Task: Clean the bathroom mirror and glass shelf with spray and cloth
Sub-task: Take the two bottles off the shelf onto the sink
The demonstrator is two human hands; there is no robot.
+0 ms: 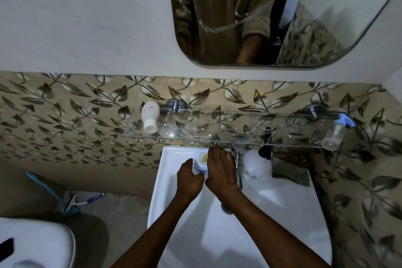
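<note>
Gripping soap box [201, 162] w/ left hand [188, 178], right hand [219, 169] flat-fingered, over sink [282, 202] below glass shelf [239, 130].

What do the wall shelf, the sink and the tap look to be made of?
Shelf: clear glass, since the tile pattern shows through it, on shiny metal brackets. Sink: glossy white, probably glazed ceramic. Tap: polished metal, likely chrome or steel, given its bright reflections.
</note>
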